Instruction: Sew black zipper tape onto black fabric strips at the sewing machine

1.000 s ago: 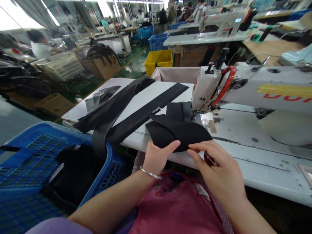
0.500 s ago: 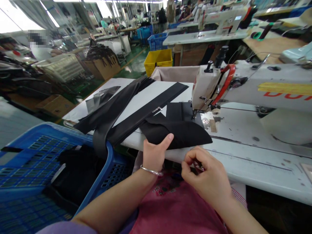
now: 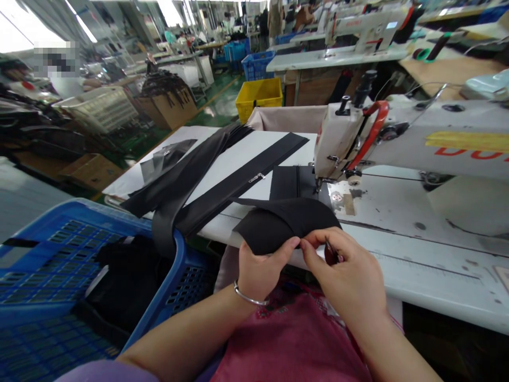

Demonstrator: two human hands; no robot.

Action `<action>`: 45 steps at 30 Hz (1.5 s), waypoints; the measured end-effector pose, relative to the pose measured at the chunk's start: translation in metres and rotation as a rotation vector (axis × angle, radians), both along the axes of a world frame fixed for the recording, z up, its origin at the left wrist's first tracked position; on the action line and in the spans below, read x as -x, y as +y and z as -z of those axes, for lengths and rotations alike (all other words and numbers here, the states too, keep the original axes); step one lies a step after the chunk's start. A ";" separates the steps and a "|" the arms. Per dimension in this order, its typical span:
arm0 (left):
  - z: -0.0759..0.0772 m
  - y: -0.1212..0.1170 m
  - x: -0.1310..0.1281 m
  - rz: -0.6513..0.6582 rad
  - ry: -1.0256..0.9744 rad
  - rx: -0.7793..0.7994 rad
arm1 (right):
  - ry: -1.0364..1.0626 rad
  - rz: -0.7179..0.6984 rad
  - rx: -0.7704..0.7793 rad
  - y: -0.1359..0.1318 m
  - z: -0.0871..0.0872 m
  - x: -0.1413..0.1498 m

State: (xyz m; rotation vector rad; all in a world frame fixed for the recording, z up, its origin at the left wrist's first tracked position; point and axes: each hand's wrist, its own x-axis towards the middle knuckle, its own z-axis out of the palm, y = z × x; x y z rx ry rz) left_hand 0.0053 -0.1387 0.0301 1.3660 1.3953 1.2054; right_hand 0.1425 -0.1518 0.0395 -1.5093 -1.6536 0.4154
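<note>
My left hand, with a silver bangle on its wrist, pinches the near edge of a folded black fabric piece at the front edge of the sewing table. My right hand meets it thumb to thumb and pinches the same edge; a small dark tool shows between its fingers. The fabric lies just in front of the sewing machine, whose needle area sits over another black piece.
A long black zipper strip and several black straps cross the table's left half. A blue plastic crate with dark material stands at my left. Yellow and blue bins, other machines and people are farther back.
My right hand rose from below the table edge and joined the left on the fabric's near edge. The fabric was pulled nearer and folded more tightly.
</note>
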 end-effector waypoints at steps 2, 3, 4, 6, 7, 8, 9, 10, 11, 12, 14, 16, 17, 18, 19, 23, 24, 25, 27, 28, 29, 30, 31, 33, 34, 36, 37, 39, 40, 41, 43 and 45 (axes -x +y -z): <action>0.000 0.000 0.000 -0.038 -0.026 0.004 | -0.018 -0.031 -0.019 0.001 0.003 -0.001; 0.000 0.001 -0.001 -0.058 -0.062 0.013 | -0.024 -0.040 -0.039 0.001 0.005 -0.001; 0.000 0.002 -0.001 -0.058 -0.091 0.020 | -0.025 -0.044 -0.060 0.000 0.007 -0.002; 0.003 0.005 -0.003 -0.027 -0.175 0.032 | -0.021 -0.057 -0.102 -0.003 0.011 -0.003; 0.005 0.008 -0.004 -0.026 -0.240 0.042 | -0.017 -0.081 -0.120 -0.006 0.013 -0.003; 0.007 0.011 -0.004 -0.048 -0.315 0.050 | -0.014 -0.124 -0.142 -0.008 0.014 -0.003; 0.009 0.014 -0.004 -0.088 -0.380 0.054 | -0.011 -0.181 -0.162 -0.011 0.016 -0.003; 0.010 0.017 -0.004 -0.138 -0.421 0.048 | -0.006 -0.232 -0.169 -0.014 0.018 -0.004; 0.011 0.019 -0.003 -0.179 -0.427 0.037 | -0.001 -0.253 -0.153 -0.015 0.020 -0.005; 0.011 0.020 -0.002 -0.201 -0.404 0.020 | 0.004 -0.239 -0.114 -0.017 0.022 -0.006; 0.009 0.019 0.000 -0.188 -0.330 -0.001 | 0.012 -0.151 -0.009 -0.017 0.024 -0.012; 0.006 0.015 0.001 -0.163 -0.308 0.011 | -0.006 -0.107 0.046 -0.015 0.024 -0.019; 0.005 0.012 0.001 -0.159 -0.311 0.022 | -0.024 -0.114 0.031 -0.014 0.024 -0.023; 0.004 0.010 0.000 -0.161 -0.314 0.031 | -0.044 -0.123 -0.001 -0.012 0.023 -0.026; 0.003 0.008 -0.001 -0.166 -0.312 0.037 | -0.062 -0.120 -0.042 -0.011 0.022 -0.028; 0.002 0.006 -0.002 -0.165 -0.322 0.028 | -0.087 -0.069 -0.175 -0.006 0.018 -0.029; 0.001 0.006 -0.003 -0.152 -0.339 0.025 | -0.092 -0.072 -0.187 -0.005 0.017 -0.028; 0.001 0.006 -0.003 -0.137 -0.355 0.025 | -0.099 -0.081 -0.192 -0.005 0.017 -0.027; 0.002 0.006 -0.003 -0.119 -0.384 0.032 | -0.110 -0.100 -0.190 -0.003 0.017 -0.027; 0.002 0.006 -0.003 -0.116 -0.393 0.037 | -0.112 -0.105 -0.192 -0.002 0.017 -0.026; 0.003 0.006 -0.003 -0.117 -0.397 0.041 | -0.113 -0.107 -0.197 -0.002 0.018 -0.026; 0.003 0.006 -0.003 -0.119 -0.396 0.044 | -0.114 -0.108 -0.202 -0.001 0.018 -0.026; 0.004 0.006 -0.003 -0.122 -0.390 0.045 | -0.114 -0.111 -0.207 0.000 0.019 -0.026; 0.005 0.006 -0.003 -0.121 -0.379 0.041 | -0.107 -0.132 -0.209 0.001 0.021 -0.025; 0.005 0.007 -0.003 -0.113 -0.376 0.040 | -0.099 -0.149 -0.213 0.001 0.022 -0.024; 0.005 0.007 -0.003 -0.084 -0.385 0.042 | -0.081 -0.188 -0.242 0.001 0.024 -0.023; 0.004 0.007 -0.004 -0.062 -0.393 0.046 | -0.073 -0.206 -0.267 0.000 0.025 -0.023; 0.003 0.007 -0.005 -0.024 -0.424 0.056 | -0.067 -0.229 -0.311 -0.002 0.027 -0.024; 0.002 0.006 -0.006 -0.011 -0.451 0.062 | -0.073 -0.237 -0.328 -0.003 0.028 -0.026; 0.002 0.005 -0.008 0.000 -0.486 0.070 | -0.083 -0.242 -0.344 -0.004 0.029 -0.027; 0.003 0.004 -0.011 0.026 -0.570 0.096 | -0.114 -0.253 -0.384 -0.005 0.029 -0.029; 0.004 0.003 -0.013 0.048 -0.625 0.118 | -0.123 -0.255 -0.402 -0.006 0.029 -0.029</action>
